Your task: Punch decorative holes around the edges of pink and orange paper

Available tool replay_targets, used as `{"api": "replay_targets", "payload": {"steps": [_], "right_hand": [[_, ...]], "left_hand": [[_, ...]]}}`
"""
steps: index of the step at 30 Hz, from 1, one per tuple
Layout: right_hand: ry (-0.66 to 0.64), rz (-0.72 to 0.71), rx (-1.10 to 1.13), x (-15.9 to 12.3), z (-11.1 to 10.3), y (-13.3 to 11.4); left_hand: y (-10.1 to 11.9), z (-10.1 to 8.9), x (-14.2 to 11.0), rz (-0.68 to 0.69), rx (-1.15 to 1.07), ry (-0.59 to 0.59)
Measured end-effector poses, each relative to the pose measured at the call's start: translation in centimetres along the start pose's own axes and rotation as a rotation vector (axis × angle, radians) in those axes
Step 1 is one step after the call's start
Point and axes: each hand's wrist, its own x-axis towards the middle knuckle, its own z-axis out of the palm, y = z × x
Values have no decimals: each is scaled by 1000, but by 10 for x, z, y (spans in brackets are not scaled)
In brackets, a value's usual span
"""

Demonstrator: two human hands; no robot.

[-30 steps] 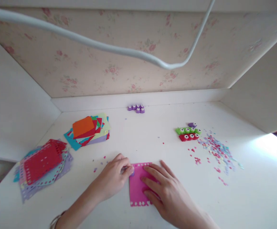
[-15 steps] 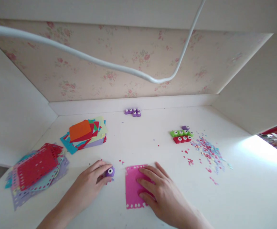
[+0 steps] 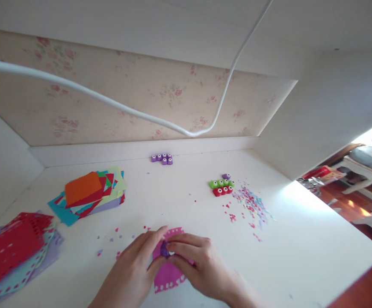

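The small purple plastic craft punch (image 3: pixel 164 249) is now above the bright pink paper sheet (image 3: pixel 169 274); in the earlier frame it was beside the sheet, on its left. The left hand (image 3: pixel 134 263) is partly closed, with its thumb and fingers pinching the punch. The right hand (image 3: pixel 202 263), which was lying flat on the sheet, is now curled, its thumb and fingertips at the other side of the punch. The sheet lies on the white tabletop (image 3: pixel 179 203), well apart from its right edge, and has cut-out shapes along two borders. Around it are scattered small paper pieces (image 3: pixel 118 241). Six purple punches (image 3: pixel 164 159) stand near the far edge of the tabletop.
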Motion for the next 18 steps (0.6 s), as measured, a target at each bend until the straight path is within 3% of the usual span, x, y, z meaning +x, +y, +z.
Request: {"api": "replay_targets", "payload": {"steps": [2,4,7,9,13,18], "right_hand": [[48,87,-3,3,-14,4],[186,219,-62,9,-40,18],[413,454,-275,26,-95,56],[480,662,-480,38,-133,86],[434,802,-729,56,-182,134],[343,809,-795,58,-189,165]], "left_hand": [[-3,-1,-5,-24,18,40],[-8,-3,-14,-57,8,62],[-21,-6,-32,-98,-65,81],[-31,-7,-43,-117,-94,113],[-44,-8,-53,-165,-95,146],[-51,-7,-53,-144,-45,156]]}}
